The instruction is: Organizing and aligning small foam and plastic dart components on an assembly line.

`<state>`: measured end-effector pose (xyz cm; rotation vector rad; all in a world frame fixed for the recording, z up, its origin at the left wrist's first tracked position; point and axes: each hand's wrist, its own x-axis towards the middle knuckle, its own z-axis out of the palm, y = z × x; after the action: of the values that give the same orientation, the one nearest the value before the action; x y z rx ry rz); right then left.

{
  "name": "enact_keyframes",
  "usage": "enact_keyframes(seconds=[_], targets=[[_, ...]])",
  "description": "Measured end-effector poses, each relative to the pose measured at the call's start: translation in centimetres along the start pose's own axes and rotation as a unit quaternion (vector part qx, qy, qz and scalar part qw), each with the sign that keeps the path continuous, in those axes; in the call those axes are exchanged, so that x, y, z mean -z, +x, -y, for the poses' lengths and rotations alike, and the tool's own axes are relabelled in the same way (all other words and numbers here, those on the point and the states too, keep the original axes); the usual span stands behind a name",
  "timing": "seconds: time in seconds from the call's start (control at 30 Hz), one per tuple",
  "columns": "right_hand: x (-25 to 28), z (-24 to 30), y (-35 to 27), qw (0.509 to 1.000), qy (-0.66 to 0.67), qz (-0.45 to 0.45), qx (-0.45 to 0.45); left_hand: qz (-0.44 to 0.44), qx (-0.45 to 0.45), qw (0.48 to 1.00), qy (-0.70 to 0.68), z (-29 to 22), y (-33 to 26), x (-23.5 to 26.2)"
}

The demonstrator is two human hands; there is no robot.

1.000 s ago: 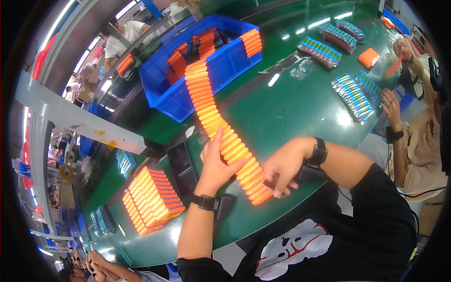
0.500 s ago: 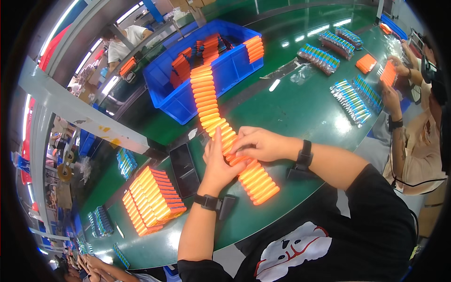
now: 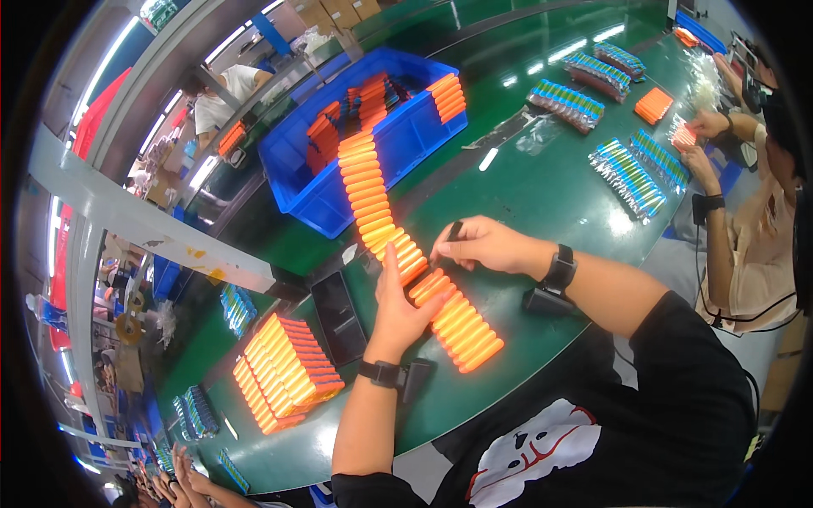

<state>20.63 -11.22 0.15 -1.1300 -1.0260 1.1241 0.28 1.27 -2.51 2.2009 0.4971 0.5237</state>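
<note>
Strips (image 3: 461,323), parted; left hand (image 3: 398,303), thumb spread wide, spans both; right hand (image 3: 486,245) pinches a dark tool (image 3: 456,229), perhaps a blade: I judge a slip could nick that thumb.

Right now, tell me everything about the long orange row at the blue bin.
The long orange row is bright rounded rods, plastic-looking, side by side. It bends down from the blue bin to the green table. The left hand overlaps its near end; a gap shows between that end and a shorter orange row.

Dark tool (image 3: 456,229) mostly hidden in right hand (image 3: 484,244); lower-left co-worker (image 3: 193,484) cut off below
</note>
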Motion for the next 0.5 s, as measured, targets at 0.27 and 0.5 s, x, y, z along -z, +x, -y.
enact_keyframes(seconds=[0.27,0.5], targets=[[-1.4,-1.2,-0.7,0.964,0.209,0.060,-0.151,0.031,0.010,0.988,-0.148,-0.3,-0.6,-1.4],[-0.6,0.2,-0.7,0.981,0.153,0.060,-0.103,-0.003,0.000,0.952,-0.306,-0.4,-0.9,-0.2]])
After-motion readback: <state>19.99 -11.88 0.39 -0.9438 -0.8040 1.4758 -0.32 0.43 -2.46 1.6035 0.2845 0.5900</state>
